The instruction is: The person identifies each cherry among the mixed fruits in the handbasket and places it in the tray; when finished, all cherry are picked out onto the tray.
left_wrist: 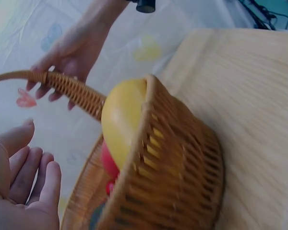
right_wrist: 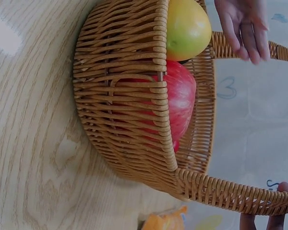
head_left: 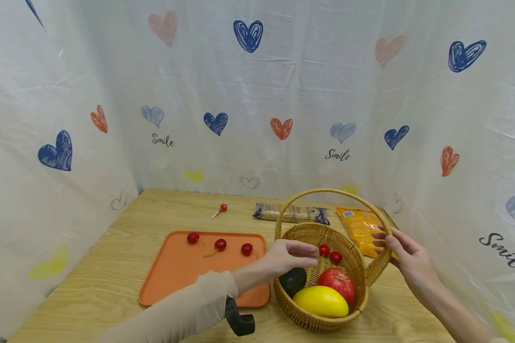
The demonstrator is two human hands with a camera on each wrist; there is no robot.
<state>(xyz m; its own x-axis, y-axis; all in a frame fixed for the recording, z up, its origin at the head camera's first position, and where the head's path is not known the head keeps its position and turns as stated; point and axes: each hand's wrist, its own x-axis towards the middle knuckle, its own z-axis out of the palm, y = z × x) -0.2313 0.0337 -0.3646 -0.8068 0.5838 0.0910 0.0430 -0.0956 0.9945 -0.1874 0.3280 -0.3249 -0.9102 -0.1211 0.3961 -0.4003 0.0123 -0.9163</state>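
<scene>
A wicker basket [head_left: 313, 325] with a tall hooped handle [head_left: 326, 190] stands on the table. Inside it lie a yellow mango [head_left: 322, 301], a large streaked red fruit [head_left: 336, 282], a dark green avocado [head_left: 293, 281] and two cherries [head_left: 336, 257]. My right hand [head_left: 414, 262] holds the handle's right side, thumb in front and fingers passing behind it. Over the basket's left part, my left hand [head_left: 289, 255] hovers with extended fingers and nothing in them. The left wrist view shows this left hand [left_wrist: 26, 187] with its palm free, beside the basket.
Left of the basket is an orange tray [head_left: 176, 281] bearing three cherries [head_left: 220, 245]. Behind the tray lies a red lollipop [head_left: 223, 208]. A long packet of pasta [head_left: 289, 213] and an orange bag [head_left: 360, 228] lie behind the basket. Heart-printed curtains enclose the table.
</scene>
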